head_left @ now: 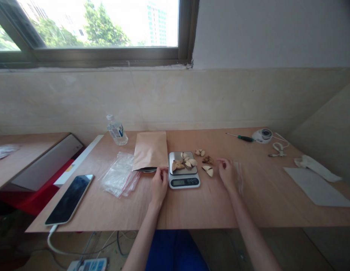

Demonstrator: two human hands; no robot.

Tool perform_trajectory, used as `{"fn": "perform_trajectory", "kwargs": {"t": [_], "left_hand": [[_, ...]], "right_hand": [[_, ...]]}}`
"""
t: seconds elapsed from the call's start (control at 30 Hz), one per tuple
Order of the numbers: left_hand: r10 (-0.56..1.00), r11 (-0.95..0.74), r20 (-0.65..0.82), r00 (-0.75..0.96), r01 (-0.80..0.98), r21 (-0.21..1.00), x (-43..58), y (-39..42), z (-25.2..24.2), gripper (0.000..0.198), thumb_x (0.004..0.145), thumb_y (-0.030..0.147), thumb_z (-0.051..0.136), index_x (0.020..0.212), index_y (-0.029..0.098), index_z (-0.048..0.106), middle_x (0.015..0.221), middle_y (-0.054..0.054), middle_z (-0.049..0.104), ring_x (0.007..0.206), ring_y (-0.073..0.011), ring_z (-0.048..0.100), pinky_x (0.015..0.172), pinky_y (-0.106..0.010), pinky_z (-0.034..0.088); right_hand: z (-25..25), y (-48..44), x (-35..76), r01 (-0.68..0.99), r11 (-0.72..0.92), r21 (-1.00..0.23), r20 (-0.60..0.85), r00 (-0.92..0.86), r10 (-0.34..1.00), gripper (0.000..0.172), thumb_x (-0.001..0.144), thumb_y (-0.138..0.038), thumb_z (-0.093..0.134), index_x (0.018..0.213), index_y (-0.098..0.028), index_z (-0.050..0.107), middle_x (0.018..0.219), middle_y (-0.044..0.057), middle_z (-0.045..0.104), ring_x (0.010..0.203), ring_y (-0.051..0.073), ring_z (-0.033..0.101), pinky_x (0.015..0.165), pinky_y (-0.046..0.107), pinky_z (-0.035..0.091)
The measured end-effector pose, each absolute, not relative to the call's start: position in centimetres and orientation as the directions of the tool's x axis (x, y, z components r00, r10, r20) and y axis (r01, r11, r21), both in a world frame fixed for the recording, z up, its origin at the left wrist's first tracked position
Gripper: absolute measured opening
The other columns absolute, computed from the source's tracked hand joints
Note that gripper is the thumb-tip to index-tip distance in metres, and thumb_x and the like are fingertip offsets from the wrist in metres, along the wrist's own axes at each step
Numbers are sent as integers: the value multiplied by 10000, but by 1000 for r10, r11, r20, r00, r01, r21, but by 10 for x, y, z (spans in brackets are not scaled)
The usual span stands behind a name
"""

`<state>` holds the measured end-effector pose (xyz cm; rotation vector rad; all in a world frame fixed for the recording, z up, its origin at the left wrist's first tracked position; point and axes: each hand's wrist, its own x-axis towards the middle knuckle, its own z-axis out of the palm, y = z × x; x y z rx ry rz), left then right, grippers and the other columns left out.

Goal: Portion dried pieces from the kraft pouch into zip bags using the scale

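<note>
A white digital kitchen scale [184,182] stands mid-table with several dried, pale-and-brown mushroom-like pieces [189,162] on its metal plate. My left hand [160,183] rests at the scale's left side, its fingers loosely bent and holding nothing visible. Just behind that hand lies a brown paper bag [151,150], its dark mouth facing me. To the right of the scale are three more dried pieces [208,160], loose on the wood. My right hand [226,171] is beside them, fingers loosely apart and pointing left, with nothing seen in it. The scale's display is too small to read.
Clear zip bags [117,175] lie left of the paper bag, near a water bottle [117,130] and a charging phone [70,199]. Another clear bag [239,177] lies by my right wrist. Farther right are a screwdriver [242,138], a white dome camera [262,136] and a grey sheet [316,186].
</note>
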<state>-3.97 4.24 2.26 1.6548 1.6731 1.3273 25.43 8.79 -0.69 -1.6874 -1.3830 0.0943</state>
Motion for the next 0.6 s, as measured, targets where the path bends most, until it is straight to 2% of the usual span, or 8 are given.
{"fn": "perform_trajectory", "kwargs": {"t": [0.2, 0.37, 0.43, 0.5, 0.6], "left_hand": [[929, -183, 315, -193, 499, 847, -40, 43, 22, 177, 865, 254, 366, 882, 204, 535, 728, -9, 609, 617, -146, 571, 617, -249, 431], [925, -181, 321, -206, 504, 844, -41, 44, 20, 177, 867, 255, 370, 885, 200, 538, 735, -13, 608, 638, -150, 572, 632, -252, 429], [923, -170, 316, -219, 505, 846, -42, 43, 19, 182, 868, 260, 371, 881, 200, 542, 757, -21, 619, 657, -153, 580, 643, -254, 433], [924, -165, 311, -222, 500, 850, -42, 43, 19, 188, 871, 267, 369, 886, 200, 545, 782, -26, 626, 667, -154, 584, 652, -256, 437], [925, -171, 310, -219, 488, 856, -42, 42, 18, 188, 876, 271, 369, 895, 202, 542, 808, -27, 628, 685, -153, 586, 663, -256, 437]], "right_hand": [[-7, 88, 253, 745, 69, -663, 489, 361, 794, 252, 766, -225, 384, 853, -162, 612, 838, 78, 526, 742, 190, 503, 720, 326, 420], [1, 82, 255, 789, 46, -613, 578, 408, 707, 255, 770, -194, 368, 843, -165, 610, 857, 98, 531, 820, 220, 494, 766, 358, 407], [4, 73, 259, 818, -42, -573, 602, 455, 656, 260, 774, -196, 368, 850, -153, 613, 877, 125, 534, 881, 254, 487, 813, 409, 383], [4, 60, 266, 811, -200, -550, 586, 545, 600, 267, 773, -246, 409, 902, -119, 607, 945, 179, 525, 964, 315, 462, 842, 479, 348], [-2, 38, 278, 733, -421, -534, 491, 675, 551, 437, 719, -383, 527, 1011, -60, 564, 1077, 273, 467, 1050, 418, 396, 820, 558, 320]]}}
